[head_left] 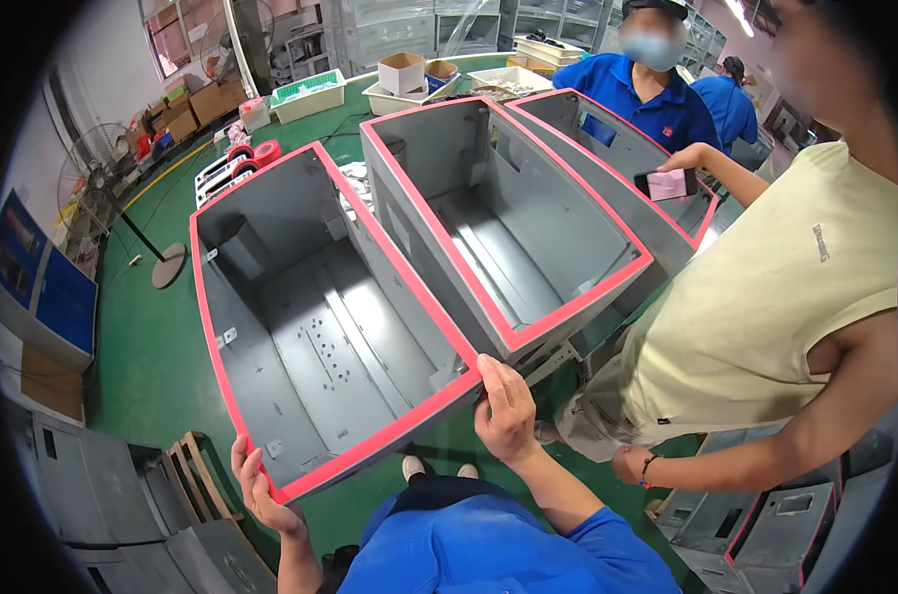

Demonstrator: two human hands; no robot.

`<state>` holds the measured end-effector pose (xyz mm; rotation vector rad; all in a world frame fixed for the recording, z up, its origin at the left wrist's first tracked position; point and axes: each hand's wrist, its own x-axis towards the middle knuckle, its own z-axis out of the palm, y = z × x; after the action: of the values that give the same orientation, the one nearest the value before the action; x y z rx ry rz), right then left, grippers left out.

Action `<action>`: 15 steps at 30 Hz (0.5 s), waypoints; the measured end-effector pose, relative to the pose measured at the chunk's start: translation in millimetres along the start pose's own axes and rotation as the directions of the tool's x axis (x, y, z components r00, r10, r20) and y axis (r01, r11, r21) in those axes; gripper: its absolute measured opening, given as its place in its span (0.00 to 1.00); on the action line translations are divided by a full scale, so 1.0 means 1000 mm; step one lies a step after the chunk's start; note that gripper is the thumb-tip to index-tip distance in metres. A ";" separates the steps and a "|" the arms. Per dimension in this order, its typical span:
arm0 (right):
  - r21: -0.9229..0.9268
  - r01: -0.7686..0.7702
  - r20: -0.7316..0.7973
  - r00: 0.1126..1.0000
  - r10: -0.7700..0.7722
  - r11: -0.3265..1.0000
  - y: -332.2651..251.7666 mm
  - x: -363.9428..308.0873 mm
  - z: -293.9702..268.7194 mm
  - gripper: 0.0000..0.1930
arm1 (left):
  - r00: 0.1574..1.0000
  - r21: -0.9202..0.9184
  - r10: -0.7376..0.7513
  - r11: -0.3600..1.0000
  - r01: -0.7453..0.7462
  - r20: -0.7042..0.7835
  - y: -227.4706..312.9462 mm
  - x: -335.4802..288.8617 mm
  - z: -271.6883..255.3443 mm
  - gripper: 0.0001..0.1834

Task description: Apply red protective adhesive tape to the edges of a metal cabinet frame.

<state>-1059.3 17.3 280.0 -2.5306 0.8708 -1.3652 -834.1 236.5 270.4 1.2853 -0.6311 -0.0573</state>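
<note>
An open grey metal cabinet (390, 436) lies in front of me with its opening facing up and red tape along its rim. My left hand (264, 490) grips its near left corner, fingers curled over the taped edge. At the near right corner my right hand (506, 408) is closed on the same cabinet, fingertips on the rim and the thumb underneath. Inside are small holes and a raised rib. A second red-rimmed cabinet (580, 303) stands close to its right, and a third one (607, 174) lies beyond that.
At my right stands a person in a pale yellow sleeveless shirt (756, 297), holding a phone (657, 185). A masked person in blue (617, 84) is behind the third cabinet. Red tape rolls (265, 151), a pedestal fan (170, 265), a wooden pallet (187, 465) and more cabinets (73, 470) stand around.
</note>
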 end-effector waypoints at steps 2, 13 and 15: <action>-0.010 0.001 -0.003 1.000 -0.001 1.000 0.000 0.000 0.000 0.28 | 1.000 -0.007 0.006 1.000 -0.006 0.004 -0.001 0.000 -0.001 0.18; -0.004 0.013 -0.030 0.999 -0.013 1.000 0.002 -0.002 0.003 0.28 | 0.999 -0.047 -0.035 0.998 0.035 -0.005 0.002 -0.001 0.002 0.18; 0.012 0.001 -0.026 1.000 0.000 1.000 0.001 -0.002 0.002 0.28 | 0.999 -0.044 -0.041 0.998 0.041 -0.003 0.003 -0.001 0.002 0.18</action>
<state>-1058.8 17.5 276.8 -2.5098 0.8640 -1.4026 -836.3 236.4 273.0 1.2557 -0.5972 -0.1021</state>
